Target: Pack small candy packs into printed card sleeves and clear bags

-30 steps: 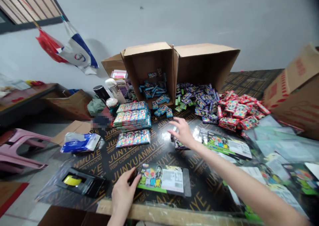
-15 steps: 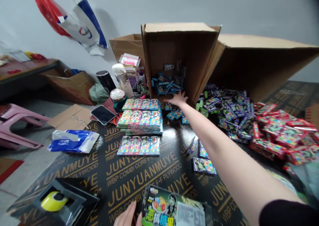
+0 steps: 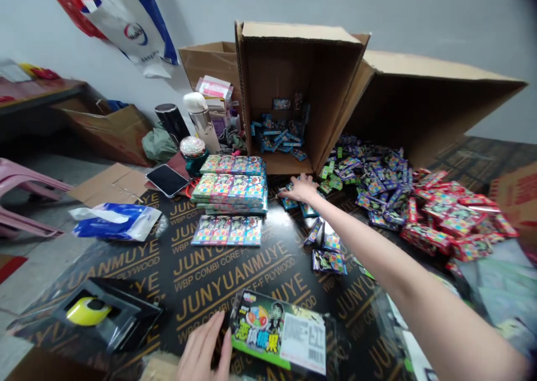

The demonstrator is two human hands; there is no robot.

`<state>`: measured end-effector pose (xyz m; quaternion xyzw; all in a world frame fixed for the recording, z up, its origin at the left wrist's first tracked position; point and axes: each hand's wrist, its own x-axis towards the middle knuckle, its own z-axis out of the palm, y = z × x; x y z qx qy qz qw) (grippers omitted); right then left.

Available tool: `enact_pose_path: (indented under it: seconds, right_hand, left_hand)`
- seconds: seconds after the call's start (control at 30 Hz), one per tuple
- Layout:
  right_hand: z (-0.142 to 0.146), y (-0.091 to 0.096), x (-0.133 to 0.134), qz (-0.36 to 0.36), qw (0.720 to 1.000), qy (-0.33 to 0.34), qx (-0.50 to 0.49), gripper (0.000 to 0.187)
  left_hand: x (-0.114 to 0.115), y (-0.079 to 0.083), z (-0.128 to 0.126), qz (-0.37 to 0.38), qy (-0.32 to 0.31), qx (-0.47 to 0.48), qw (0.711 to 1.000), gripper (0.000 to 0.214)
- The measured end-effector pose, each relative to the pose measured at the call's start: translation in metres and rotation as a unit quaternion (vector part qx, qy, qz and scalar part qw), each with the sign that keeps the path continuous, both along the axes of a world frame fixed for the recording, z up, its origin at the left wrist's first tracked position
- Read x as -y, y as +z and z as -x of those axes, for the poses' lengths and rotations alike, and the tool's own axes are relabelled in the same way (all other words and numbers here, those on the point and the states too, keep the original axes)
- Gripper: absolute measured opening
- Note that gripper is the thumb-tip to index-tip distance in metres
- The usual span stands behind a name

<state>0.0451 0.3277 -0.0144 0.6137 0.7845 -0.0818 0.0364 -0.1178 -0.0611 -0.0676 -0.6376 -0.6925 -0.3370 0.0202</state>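
Fingers [image 3: 290, 191] of the right hand [image 3: 302, 189] are spread loose, palm down, right on top of the little blue packets [image 3: 293, 204] spilled in front of the upright carton [image 3: 293, 62]. Nothing is curled or pinched that I can see, they're just resting on the heap. The packets lie straight under those fingertips and a bit toward the carton mouth. Their long sides point every which way, so there's no single direction to them. That arm is stretched way out across the table [image 3: 138, 260], so the right hand is the near one by a mile.

The left hand [image 3: 205, 350] is back at the near edge, well apart from the packets. Its fingers are flat and held together, touching the left end of a green card pack [image 3: 279, 330]. The pack lies flat with its long side running left to right, dipping a bit toward the right.

Just left of the right hand is a stack of colourful trays [image 3: 230, 188], with one more tray lying alone in front of it. To its right are purple packets [image 3: 377, 179], then red ones [image 3: 444, 219].

Readable stuff: the table top repeats "JUNYUANMUYE" and "WBP COMBI CORE F/F PLYWOOD" in gold. The card pack has big yellow Chinese characters and a white barcode label, too small to read. The hanging bag [image 3: 134, 28] has a round logo I can't make out.
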Motion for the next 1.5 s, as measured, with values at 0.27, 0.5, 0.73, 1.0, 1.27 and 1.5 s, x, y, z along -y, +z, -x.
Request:
enact_pose_path:
  seconds: [0.27,0.5,0.73,1.0,1.27,1.5]
  right_hand:
    - [-0.054,0.016,0.051,0.028,0.963,0.266,-0.012,0.100]
    - [-0.056,0.017,0.080,0.026,0.930,0.360,-0.073,0.078]
    - [-0.116,0.068,0.160,-0.050,0.904,0.203,-0.374,0.064]
    - [-0.189,0.055,0.270,-0.100,0.902,0.214,-0.362,0.076]
    - [-0.192,0.044,0.298,-0.004,0.907,0.305,-0.289,0.083]
    - [-0.192,0.041,0.298,-0.009,0.901,0.290,-0.321,0.079]
  left_hand:
    - [-0.019,0.038,-0.023,0.044,-0.065,0.056,0.995,0.028]
    - [-0.060,0.070,-0.090,0.289,-0.377,-0.069,0.877,0.077]
    - [-0.073,0.071,-0.104,0.260,-0.352,-0.099,0.894,0.084]
    - [-0.070,0.079,-0.112,0.207,-0.277,0.018,0.938,0.102]
    - [-0.061,0.089,-0.125,0.172,-0.329,0.027,0.928,0.099]
    - [-0.056,0.094,-0.116,0.181,-0.358,0.036,0.916,0.100]
